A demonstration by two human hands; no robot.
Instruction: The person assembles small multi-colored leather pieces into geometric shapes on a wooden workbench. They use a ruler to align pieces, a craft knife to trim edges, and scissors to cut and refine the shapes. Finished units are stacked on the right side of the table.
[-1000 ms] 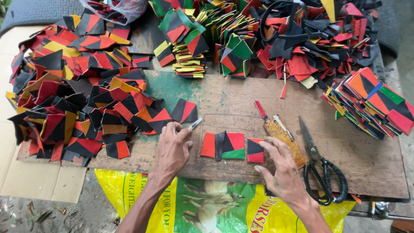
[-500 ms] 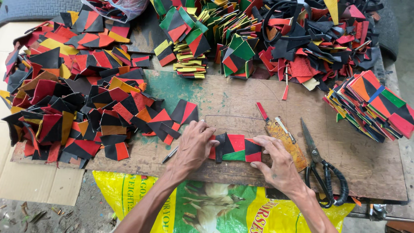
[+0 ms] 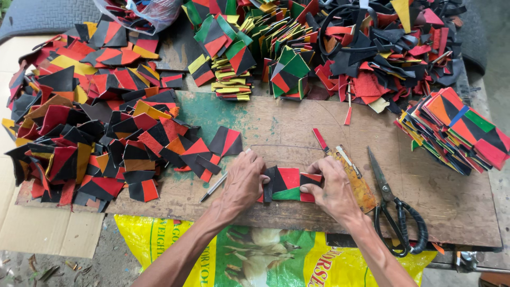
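- The wooden board point(image 3: 297, 127) is the big thing here, a worn plank with a green paint smear, and everything else sits on or around it.
- Left part of the board: a huge loose pile of patches point(image 3: 95, 122) in red, black, orange and yellow, spilling over the board's left edge onto flat cardboard point(image 3: 32, 234).
- Under the board's near edge there's a yellow sack point(image 3: 255, 255) with a green panel and a horse picture printed on it, plus red lettering.
- Far edge of the board: neat stacks of patches point(image 3: 234, 58) with green mixed in, and beside them a messy heap of scraps point(image 3: 382, 53), mostly black and red.
- At the board's far left corner, a clear plastic bag point(image 3: 143, 10) stuffed with more of the same pieces.
- Right end of the board: a fanned stack point(image 3: 457, 133) with orange, green and blue bits.
- Black-handled scissors point(image 3: 393, 207) lie on the board just right of the hands, next to a yellowish tool point(image 3: 350, 170).
- Middle of the board's near edge: a small patchwork piece point(image 3: 289, 185), red, black and green blocks, lying flat.
- Left hand point(image 3: 241, 183) has fingers curled down pressing its left end, a pen point(image 3: 218, 183) poking out underneath; right hand point(image 3: 334, 188) pinches the right end.
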